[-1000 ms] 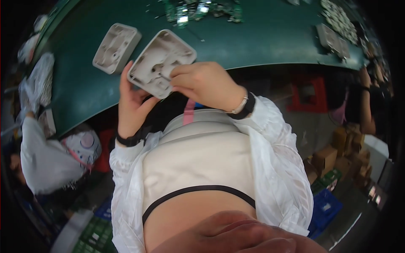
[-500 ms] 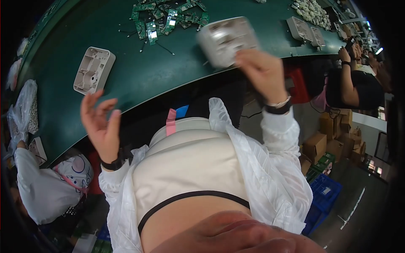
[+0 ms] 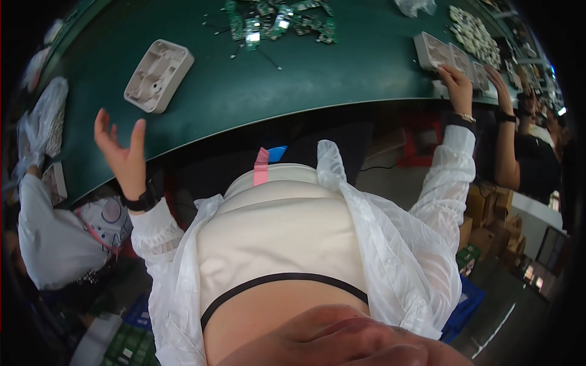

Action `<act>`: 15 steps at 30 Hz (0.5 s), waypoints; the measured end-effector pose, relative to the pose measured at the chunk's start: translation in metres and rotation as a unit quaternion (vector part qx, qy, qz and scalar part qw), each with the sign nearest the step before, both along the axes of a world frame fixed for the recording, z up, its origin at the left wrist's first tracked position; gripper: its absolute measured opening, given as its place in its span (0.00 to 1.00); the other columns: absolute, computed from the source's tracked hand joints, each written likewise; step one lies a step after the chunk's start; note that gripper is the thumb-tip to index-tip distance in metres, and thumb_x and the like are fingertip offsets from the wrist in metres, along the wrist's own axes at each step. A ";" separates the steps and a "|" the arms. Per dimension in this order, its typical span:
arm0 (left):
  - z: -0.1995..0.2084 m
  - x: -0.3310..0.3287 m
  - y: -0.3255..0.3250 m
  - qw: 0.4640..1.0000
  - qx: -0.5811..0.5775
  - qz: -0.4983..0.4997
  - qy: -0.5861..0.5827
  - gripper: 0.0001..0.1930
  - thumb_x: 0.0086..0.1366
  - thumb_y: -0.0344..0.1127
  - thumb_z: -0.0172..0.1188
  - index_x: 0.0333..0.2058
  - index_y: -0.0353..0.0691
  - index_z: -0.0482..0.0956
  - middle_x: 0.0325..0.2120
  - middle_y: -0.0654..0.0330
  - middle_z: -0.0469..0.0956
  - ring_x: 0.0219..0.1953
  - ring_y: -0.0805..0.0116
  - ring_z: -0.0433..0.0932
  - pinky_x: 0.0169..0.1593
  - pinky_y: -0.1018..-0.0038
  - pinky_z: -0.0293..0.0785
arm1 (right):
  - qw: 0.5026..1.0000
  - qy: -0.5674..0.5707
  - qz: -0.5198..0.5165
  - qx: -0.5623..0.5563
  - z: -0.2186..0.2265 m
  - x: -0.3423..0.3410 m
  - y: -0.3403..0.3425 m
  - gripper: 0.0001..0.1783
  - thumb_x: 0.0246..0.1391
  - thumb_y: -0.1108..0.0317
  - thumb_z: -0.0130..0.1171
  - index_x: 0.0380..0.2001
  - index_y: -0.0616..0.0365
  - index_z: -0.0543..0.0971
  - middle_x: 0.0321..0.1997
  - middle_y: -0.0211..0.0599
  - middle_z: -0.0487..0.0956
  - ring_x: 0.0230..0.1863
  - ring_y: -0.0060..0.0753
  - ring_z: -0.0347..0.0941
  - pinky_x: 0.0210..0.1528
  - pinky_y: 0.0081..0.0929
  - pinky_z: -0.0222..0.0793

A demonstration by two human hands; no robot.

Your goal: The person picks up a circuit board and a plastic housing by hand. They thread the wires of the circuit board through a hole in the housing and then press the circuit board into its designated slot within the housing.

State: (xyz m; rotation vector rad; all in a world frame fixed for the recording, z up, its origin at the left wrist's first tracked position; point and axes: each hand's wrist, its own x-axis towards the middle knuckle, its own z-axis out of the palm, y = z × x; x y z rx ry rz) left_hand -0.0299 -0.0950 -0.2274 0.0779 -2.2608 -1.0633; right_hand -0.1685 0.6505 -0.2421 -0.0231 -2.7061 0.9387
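Observation:
My right hand reaches out to the right side of the bench. Its fingers are closed on the near edge of a white plastic housing, an open shell resting at the left end of a short row of similar shells. My left hand is raised at the bench's front edge, fingers apart and holding nothing. Just beyond it another white housing lies with its hollow, ribbed inside facing up; the hand is apart from it.
Green circuit boards with black wires lie at the far middle of the green bench. Small pale parts are heaped at far right. A co-worker's hand is close to my right hand. Another person's sleeve and a clear bag are at left.
My right hand has carried the white housing to the right and it now sits at the end of the row. My left hand has stayed open. The whole view has shifted slightly.

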 end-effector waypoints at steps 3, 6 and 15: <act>0.000 -0.001 0.000 0.999 -0.030 0.005 -0.041 0.46 0.60 0.37 0.77 0.70 0.36 0.59 0.69 0.47 0.62 0.71 0.53 0.63 0.72 0.59 0.59 | 0.995 0.054 -0.015 0.083 0.003 0.007 -0.018 0.15 0.63 0.63 0.68 0.48 0.59 0.87 0.41 0.29 0.87 0.36 0.21 0.80 0.39 0.19 0.73; 0.003 -0.003 0.001 0.996 -0.052 0.006 -0.078 0.51 0.56 0.40 0.80 0.71 0.36 0.57 0.69 0.45 0.61 0.71 0.52 0.62 0.73 0.58 0.58 | 0.942 0.207 -0.012 0.264 0.025 0.024 -0.071 0.15 0.64 0.62 0.67 0.50 0.56 0.86 0.43 0.29 0.86 0.37 0.22 0.80 0.39 0.19 0.73; 0.000 -0.028 0.000 0.989 -0.023 -0.063 -0.129 0.60 0.49 0.42 0.83 0.73 0.34 0.51 0.68 0.38 0.62 0.70 0.47 0.65 0.71 0.59 0.62 | 0.961 0.011 0.276 -0.029 0.039 0.031 -0.339 0.17 0.57 0.61 0.73 0.46 0.57 0.85 0.41 0.32 0.84 0.31 0.23 0.74 0.36 0.23 0.72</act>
